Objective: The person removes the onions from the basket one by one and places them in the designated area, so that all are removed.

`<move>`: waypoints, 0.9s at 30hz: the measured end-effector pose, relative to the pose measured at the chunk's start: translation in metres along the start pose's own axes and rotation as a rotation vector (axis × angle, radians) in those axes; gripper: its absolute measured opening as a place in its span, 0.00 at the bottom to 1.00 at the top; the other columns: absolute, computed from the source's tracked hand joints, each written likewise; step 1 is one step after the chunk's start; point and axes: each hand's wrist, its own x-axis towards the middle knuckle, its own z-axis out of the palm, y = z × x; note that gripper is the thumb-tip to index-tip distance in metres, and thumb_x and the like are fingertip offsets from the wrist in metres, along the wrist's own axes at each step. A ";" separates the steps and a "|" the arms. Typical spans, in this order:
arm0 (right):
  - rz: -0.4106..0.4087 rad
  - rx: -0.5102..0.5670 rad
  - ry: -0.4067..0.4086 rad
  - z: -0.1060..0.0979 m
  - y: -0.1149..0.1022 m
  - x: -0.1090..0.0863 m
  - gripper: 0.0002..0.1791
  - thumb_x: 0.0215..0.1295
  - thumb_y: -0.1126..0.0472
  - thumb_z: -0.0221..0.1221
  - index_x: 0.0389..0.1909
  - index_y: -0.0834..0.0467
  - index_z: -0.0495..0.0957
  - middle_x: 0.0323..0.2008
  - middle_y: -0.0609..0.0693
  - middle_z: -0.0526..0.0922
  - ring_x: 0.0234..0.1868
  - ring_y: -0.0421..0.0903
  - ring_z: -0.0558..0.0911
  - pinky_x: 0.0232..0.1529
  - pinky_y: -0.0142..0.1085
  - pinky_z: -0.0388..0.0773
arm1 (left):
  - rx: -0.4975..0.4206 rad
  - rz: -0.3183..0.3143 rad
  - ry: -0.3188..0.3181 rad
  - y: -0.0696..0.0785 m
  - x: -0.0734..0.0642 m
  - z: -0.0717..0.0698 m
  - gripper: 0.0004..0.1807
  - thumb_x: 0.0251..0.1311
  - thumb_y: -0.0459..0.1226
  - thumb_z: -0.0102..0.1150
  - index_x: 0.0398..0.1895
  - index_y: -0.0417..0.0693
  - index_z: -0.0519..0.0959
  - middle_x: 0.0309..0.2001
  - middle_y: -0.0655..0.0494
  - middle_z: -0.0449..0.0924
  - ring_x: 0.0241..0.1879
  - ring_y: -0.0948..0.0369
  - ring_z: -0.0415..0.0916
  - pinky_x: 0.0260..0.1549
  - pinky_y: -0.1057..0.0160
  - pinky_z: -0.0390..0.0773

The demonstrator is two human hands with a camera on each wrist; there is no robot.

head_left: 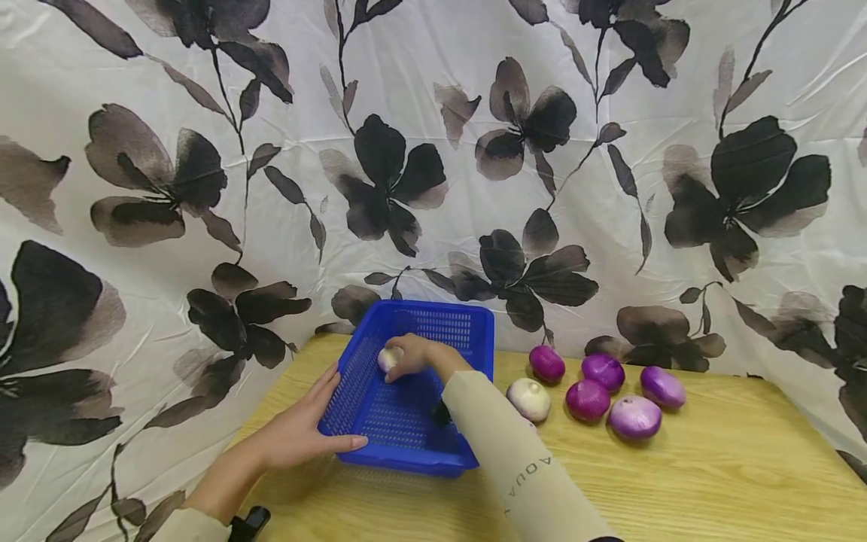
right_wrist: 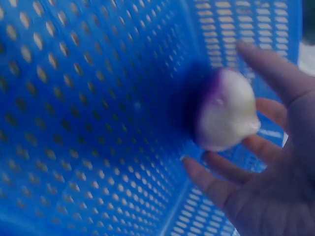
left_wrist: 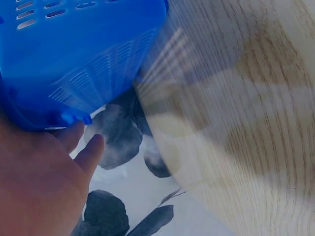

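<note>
A blue plastic basket [head_left: 406, 461] with slotted walls stands on the wooden table. Inside it, near the left wall, sits a peeled onion [right_wrist: 227, 110], white with a purple side. My right hand [right_wrist: 266, 162] reaches into the basket, its fingers spread about the onion; the thumb stands apart from it. Whether the lower fingertips still touch the onion is hard to tell. My left hand [head_left: 298, 433] rests at the basket's near left corner, straight fingers along the outside of the left wall and thumb on the front rim. In the left wrist view one finger of it stands free of the basket.
Right of the basket lie a white onion [head_left: 530, 400] and several purple onions [head_left: 588, 400], some partly hidden by the right sleeve [head_left: 521, 459]. The wooden table [head_left: 731, 459] extends to the right. A floral cloth [head_left: 433, 188] hangs behind and at the left.
</note>
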 end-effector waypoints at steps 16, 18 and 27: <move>0.060 0.707 -0.201 -0.022 -0.006 -0.046 0.28 0.78 0.62 0.55 0.73 0.67 0.63 0.62 0.62 0.73 0.60 0.58 0.78 0.60 0.58 0.77 | 0.000 0.017 -0.027 0.004 0.009 0.005 0.68 0.54 0.66 0.67 0.83 0.38 0.41 0.83 0.44 0.33 0.79 0.35 0.42 0.67 0.28 0.56; 0.032 0.747 -0.200 -0.029 -0.003 -0.058 0.26 0.79 0.61 0.54 0.72 0.67 0.65 0.60 0.60 0.75 0.58 0.55 0.78 0.59 0.55 0.79 | -0.006 0.018 -0.023 0.003 0.007 0.006 0.68 0.54 0.65 0.68 0.83 0.39 0.40 0.83 0.43 0.33 0.78 0.35 0.43 0.67 0.27 0.57; -0.102 0.787 -0.065 -0.056 0.016 -0.130 0.24 0.78 0.59 0.55 0.70 0.63 0.69 0.58 0.60 0.75 0.53 0.50 0.78 0.54 0.48 0.83 | 0.023 0.023 0.034 -0.001 0.003 0.003 0.69 0.53 0.66 0.69 0.82 0.37 0.41 0.83 0.40 0.36 0.78 0.33 0.45 0.65 0.26 0.58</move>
